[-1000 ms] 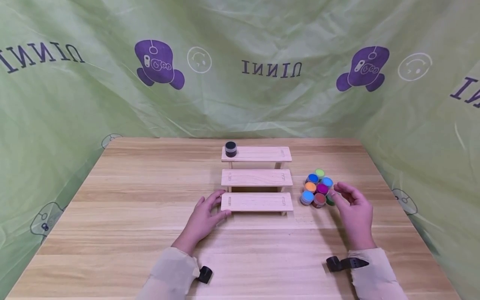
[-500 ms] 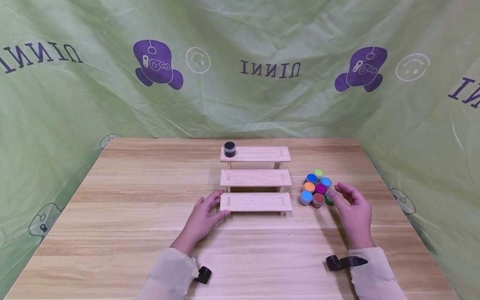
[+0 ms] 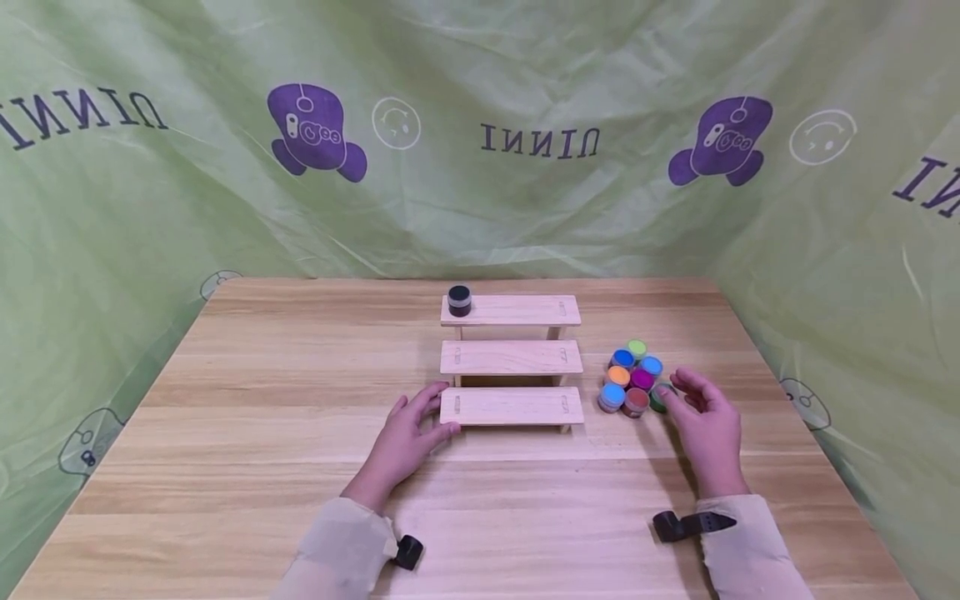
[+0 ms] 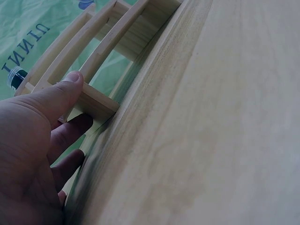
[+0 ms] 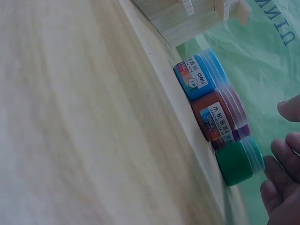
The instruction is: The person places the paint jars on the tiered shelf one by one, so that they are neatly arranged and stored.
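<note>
A three-tier wooden step rack stands mid-table, a black paint jar at the left end of its top tier. My left hand grips the left end of the lowest tier; in the left wrist view, the thumb lies on its front corner, with fingers round the side. Right of the rack is a cluster of small gouache jars. My right hand hovers beside the green jar, fingers loosely bent. In the right wrist view its thumb is apart from the jars, and nothing is held.
Sky-blue and brown jars stand close beside the green one. A green printed curtain rises behind the wooden table and along both sides.
My right thumb has shifted slightly, so more of the green jar's lid shows. The left hand stays on the rack, and the jars have not moved.
</note>
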Available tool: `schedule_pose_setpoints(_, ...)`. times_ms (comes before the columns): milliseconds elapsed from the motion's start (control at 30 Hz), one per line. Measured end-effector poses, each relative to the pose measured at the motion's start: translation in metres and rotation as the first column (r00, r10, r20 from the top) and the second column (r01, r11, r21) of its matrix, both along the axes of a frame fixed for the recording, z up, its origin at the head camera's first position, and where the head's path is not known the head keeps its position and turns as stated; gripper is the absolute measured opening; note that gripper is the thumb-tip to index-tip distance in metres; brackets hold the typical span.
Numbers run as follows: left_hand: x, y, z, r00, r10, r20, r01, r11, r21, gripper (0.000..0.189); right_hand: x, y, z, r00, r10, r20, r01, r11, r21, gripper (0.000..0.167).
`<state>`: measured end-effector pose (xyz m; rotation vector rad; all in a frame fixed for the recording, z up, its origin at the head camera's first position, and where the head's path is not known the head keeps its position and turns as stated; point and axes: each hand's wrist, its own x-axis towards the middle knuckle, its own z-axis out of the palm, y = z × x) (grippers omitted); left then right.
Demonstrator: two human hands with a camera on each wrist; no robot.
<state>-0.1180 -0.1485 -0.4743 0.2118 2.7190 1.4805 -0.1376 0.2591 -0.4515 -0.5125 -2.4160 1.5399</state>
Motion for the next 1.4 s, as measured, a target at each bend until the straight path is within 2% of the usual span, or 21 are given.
schedule_pose_setpoints(200,0.002,0.001,-0.004,1.000,0.004,0.008,-0.004,1.000,0.000,0.071,0.003,0.002,-0.003,1.000,0.012,0.028,-0.013,0.999,0.031,0.055)
schedule_pose_setpoints(400,0.003,0.001,-0.003,1.000,0.005,-0.002,-0.005,1.000,-0.003,0.070,0.002,0.003,-0.006,0.997,0.019,0.068,-0.022,0.999,0.050,0.056)
schedule_pose_setpoints(1033,0.000,0.001,-0.002,1.000,-0.002,-0.009,0.002,1.000,0.001,0.070,-0.002,0.007,-0.010,0.996,0.062,0.067,-0.066,0.996,0.064,0.053)
schedule_pose_setpoints(1400,-0.001,0.000,-0.002,1.000,0.001,-0.004,-0.001,1.000,0.004,0.069,-0.003,0.010,-0.013,0.987,0.107,0.123,-0.120,0.987,0.103,0.056)
